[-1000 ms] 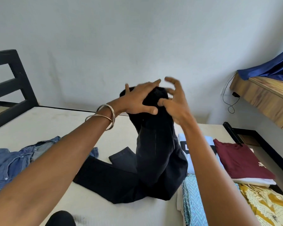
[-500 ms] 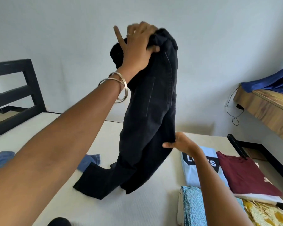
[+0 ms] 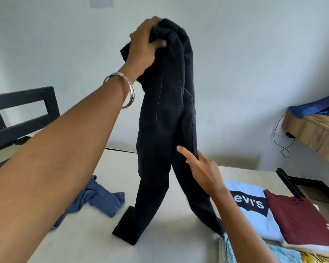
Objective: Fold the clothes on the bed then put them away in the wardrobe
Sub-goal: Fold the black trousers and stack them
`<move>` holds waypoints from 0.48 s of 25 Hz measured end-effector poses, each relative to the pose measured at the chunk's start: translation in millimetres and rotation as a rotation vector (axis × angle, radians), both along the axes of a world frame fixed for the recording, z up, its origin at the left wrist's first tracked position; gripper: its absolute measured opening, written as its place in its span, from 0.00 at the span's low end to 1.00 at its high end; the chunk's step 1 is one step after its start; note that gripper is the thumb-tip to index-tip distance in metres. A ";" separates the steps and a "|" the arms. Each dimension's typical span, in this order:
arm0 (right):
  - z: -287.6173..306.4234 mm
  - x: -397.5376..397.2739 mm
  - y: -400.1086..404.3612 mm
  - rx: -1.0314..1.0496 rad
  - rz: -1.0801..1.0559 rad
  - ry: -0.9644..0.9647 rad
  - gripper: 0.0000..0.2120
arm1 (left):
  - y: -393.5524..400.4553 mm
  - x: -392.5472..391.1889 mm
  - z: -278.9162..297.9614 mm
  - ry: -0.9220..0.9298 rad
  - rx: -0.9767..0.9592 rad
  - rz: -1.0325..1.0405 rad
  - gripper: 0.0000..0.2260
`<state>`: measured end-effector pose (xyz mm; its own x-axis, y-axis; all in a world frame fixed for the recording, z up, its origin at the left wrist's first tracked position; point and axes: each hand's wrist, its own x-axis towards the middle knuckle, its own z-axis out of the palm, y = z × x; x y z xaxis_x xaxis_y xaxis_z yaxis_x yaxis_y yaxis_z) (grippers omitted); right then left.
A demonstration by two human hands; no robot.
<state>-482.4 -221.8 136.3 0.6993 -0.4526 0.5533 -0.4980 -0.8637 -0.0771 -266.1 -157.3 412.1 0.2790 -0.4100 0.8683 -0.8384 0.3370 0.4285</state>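
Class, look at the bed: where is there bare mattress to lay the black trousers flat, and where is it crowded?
Bare mattress lies in front, between the blue jeans and the folded stack, and behind the black trousers toward the wall. The right side is crowded with folded clothes.

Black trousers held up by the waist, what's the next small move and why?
Probably the right hand should pinch the black trousers mid-leg and draw the two splayed legs together. The left hand grips the waist, and the hems rest apart on the bed.
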 end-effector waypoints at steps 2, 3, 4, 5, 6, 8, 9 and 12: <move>14.8 6.9 -7.3 0.096 -0.180 0.095 0.23 | 7.0 8.2 -2.7 0.116 0.017 -0.227 0.19; 28.5 9.7 -11.7 0.142 -0.340 0.078 0.19 | 9.6 13.5 -1.2 0.159 0.017 -0.327 0.20; 41.9 11.6 -16.4 0.191 -0.503 -0.022 0.15 | 11.6 18.5 1.0 0.199 -0.001 -0.397 0.22; 55.5 12.9 -17.8 0.236 -0.628 -0.132 0.13 | 12.2 20.6 3.6 0.233 -0.030 -0.462 0.23; 64.7 18.3 -16.2 0.254 -0.683 -0.209 0.12 | 12.2 21.1 6.8 0.275 -0.060 -0.506 0.22; 70.3 29.1 -5.3 0.212 -0.645 -0.112 0.11 | 9.1 14.4 8.8 0.359 -0.124 -0.582 0.17; 67.3 32.4 0.4 0.211 -0.549 -0.014 0.12 | 5.8 10.3 8.6 0.376 -0.146 -0.600 0.15; 47.0 27.6 -3.1 0.512 -0.055 0.078 0.15 | -6.5 2.0 2.2 0.394 -0.141 -0.623 0.12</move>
